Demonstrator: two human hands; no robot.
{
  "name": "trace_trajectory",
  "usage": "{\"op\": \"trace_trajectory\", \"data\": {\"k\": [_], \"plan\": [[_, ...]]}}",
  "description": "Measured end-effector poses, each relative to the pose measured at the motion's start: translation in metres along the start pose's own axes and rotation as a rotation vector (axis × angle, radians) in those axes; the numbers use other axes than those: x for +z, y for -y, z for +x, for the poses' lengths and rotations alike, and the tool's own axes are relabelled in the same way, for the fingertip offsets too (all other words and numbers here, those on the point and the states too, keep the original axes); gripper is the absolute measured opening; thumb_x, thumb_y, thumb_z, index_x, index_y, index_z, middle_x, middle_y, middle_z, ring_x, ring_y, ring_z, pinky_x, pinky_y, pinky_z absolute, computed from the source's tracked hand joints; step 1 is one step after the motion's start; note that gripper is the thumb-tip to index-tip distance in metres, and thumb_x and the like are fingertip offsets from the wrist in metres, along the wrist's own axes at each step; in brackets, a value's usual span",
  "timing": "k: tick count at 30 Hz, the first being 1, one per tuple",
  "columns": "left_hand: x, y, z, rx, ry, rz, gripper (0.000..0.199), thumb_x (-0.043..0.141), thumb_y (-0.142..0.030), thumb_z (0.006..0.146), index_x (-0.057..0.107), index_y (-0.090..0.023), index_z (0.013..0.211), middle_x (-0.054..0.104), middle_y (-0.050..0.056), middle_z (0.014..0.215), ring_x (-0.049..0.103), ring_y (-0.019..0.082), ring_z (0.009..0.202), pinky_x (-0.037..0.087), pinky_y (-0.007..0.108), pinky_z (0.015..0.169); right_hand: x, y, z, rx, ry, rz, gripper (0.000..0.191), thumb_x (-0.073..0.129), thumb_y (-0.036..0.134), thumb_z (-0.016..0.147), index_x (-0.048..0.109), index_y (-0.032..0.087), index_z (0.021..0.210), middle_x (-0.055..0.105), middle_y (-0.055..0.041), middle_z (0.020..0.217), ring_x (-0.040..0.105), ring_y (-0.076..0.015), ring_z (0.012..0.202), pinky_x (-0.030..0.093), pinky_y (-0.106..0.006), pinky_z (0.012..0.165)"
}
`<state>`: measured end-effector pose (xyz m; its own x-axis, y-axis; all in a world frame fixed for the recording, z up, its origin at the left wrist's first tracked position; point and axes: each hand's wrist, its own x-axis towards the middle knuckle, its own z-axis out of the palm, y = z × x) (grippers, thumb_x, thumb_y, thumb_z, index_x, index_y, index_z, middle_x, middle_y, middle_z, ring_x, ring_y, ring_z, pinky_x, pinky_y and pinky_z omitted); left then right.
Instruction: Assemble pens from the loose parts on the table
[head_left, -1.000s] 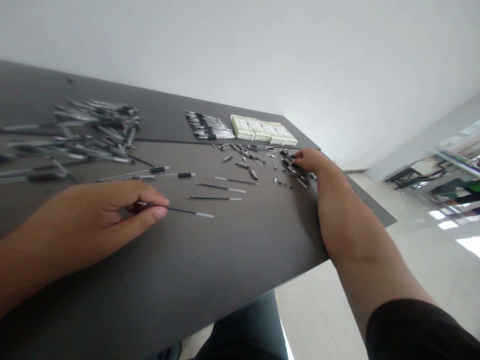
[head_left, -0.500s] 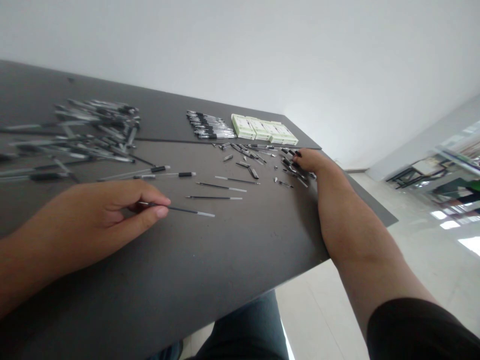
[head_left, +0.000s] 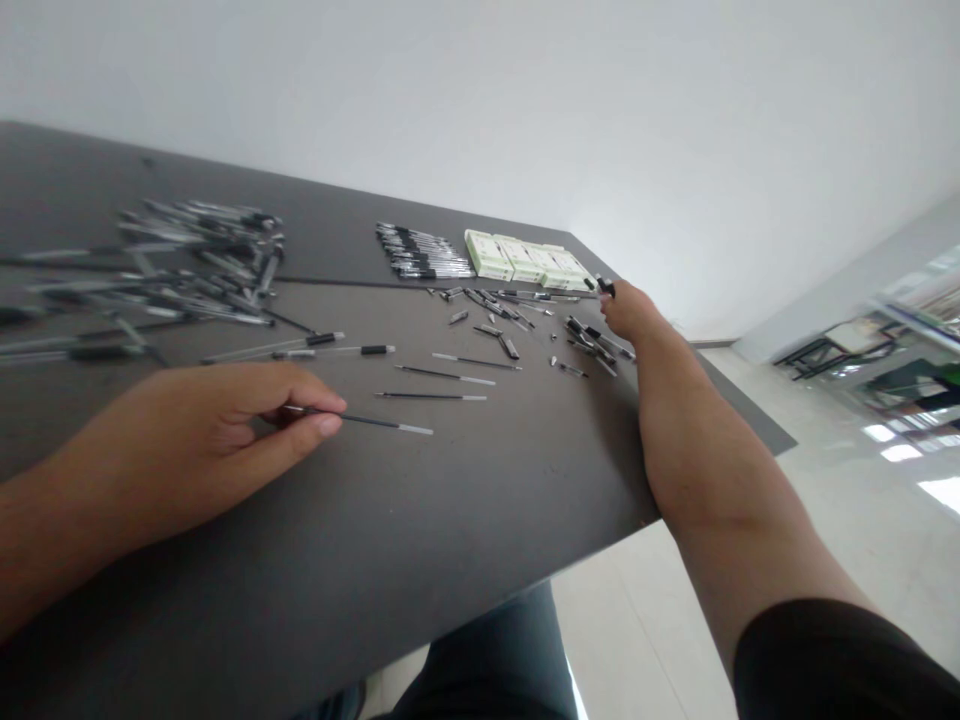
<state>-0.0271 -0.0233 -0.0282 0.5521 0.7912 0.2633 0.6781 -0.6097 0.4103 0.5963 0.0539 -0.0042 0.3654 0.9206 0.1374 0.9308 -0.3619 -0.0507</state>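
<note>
My left hand (head_left: 217, 425) rests on the dark grey table top (head_left: 420, 520), pinching the black end of a thin pen refill (head_left: 375, 422) between thumb and fingers. Its pale tip points to the right. My right hand (head_left: 626, 312) is at the far right of the scattered pen parts (head_left: 517, 325), with a small black pen part (head_left: 605, 287) at its fingertips. That part is mostly hidden by the fingers. Several loose refills (head_left: 457, 360) lie between my hands.
A heap of clear pens (head_left: 202, 260) lies at the left. A tidy row of black-capped pens (head_left: 420, 252) and pale green boxes (head_left: 525, 258) stand along the far side. The table's edge (head_left: 637, 470) drops to a tiled floor (head_left: 637, 620). My jeans-clad leg (head_left: 487, 660) shows below.
My right hand has moved farther across the table toward the green boxes, and the small black part now shows at its fingertips. My left hand still holds the refill, almost unmoved.
</note>
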Motion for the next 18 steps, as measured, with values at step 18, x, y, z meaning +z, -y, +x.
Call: {"op": "trace_trajectory", "data": {"k": [18], "plan": [[-0.006,-0.013,0.006,-0.055,0.031,0.019,0.054,0.053,-0.076,0.094,0.092,-0.039,0.102,0.093,0.0,0.102,0.085,0.035,0.092,0.064,0.045,0.087,-0.035,-0.004,-0.025,0.11,0.276,0.015,0.022,0.09,0.035,0.09,0.092,0.026,0.111,0.081,-0.0049,0.076,0.078,-0.0268,0.073,0.065,-0.038,0.069]]}}
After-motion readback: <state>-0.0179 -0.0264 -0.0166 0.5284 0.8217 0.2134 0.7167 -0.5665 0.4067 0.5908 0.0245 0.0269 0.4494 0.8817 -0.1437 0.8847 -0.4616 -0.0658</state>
